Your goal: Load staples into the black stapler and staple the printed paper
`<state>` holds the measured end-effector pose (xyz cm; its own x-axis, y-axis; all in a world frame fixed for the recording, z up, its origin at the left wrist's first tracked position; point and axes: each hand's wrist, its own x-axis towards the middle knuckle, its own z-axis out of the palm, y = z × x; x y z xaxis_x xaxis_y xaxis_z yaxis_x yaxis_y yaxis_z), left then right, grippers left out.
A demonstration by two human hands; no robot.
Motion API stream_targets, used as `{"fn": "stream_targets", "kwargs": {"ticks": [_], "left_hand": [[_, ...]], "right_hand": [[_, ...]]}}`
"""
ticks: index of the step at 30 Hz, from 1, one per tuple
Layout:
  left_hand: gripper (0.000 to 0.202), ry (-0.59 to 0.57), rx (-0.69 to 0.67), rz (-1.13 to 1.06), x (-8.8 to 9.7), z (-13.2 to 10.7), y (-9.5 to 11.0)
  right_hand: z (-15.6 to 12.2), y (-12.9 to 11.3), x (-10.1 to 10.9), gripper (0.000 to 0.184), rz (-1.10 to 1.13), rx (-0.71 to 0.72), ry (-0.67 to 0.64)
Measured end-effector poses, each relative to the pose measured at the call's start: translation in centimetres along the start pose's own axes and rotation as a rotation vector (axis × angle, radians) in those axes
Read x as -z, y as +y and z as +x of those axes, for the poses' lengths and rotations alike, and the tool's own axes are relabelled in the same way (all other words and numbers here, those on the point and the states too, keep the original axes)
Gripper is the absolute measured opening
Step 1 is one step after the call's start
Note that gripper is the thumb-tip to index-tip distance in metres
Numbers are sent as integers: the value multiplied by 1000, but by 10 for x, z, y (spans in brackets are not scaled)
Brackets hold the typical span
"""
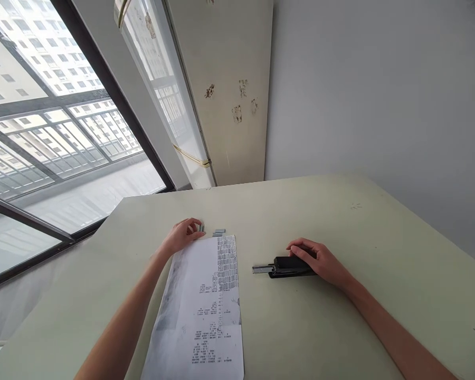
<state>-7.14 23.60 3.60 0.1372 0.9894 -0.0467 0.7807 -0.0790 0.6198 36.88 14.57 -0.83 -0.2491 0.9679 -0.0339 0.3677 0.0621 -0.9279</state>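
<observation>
My left hand (183, 235) rests at the top left corner of a printed paper sheet (206, 306), its fingers curled in a pinch round a small grey strip of staples (201, 228). A second small staple strip (219, 231) lies just right of it on the table. My right hand (315, 257) lies over the rear of a black stapler (285, 266), fingers wrapped on it. The stapler's metal tray sticks out to the left. Both objects rest on the pale green table (340, 221).
A large window (43, 132) with dark frames fills the left side. A tall cream cabinet (225, 89) with worn spots stands beyond the table's far edge. A grey wall runs along the right.
</observation>
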Motion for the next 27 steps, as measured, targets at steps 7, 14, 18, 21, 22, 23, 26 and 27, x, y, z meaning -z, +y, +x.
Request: {"fn": "stream_targets", "kwargs": {"ticks": [7, 14, 18, 21, 22, 23, 26, 27], "left_hand": [[64, 148, 74, -331, -4, -18, 27], [57, -77, 109, -714, -53, -54, 78], [48, -267, 124, -859, -70, -74, 105], [46, -307, 70, -774, -77, -83, 118], [45, -316, 49, -748, -79, -85, 120], [44, -322, 32, -728, -81, -86, 121], [42, -326, 17, -671, -88, -88, 121], [42, -322, 18, -650, -91, -89, 121]], "right_hand": [[0, -1, 0, 40, 11, -8, -4], [1, 0, 2, 38, 0, 3, -7], [0, -1, 3, 40, -5, -5, -6], [0, -4, 3, 40, 0, -12, -14], [0, -5, 3, 40, 4, -9, -19], [0, -5, 4, 39, 7, -6, -24], [0, -6, 4, 39, 16, -1, -38], [0, -6, 5, 38, 20, 1, -39]]}}
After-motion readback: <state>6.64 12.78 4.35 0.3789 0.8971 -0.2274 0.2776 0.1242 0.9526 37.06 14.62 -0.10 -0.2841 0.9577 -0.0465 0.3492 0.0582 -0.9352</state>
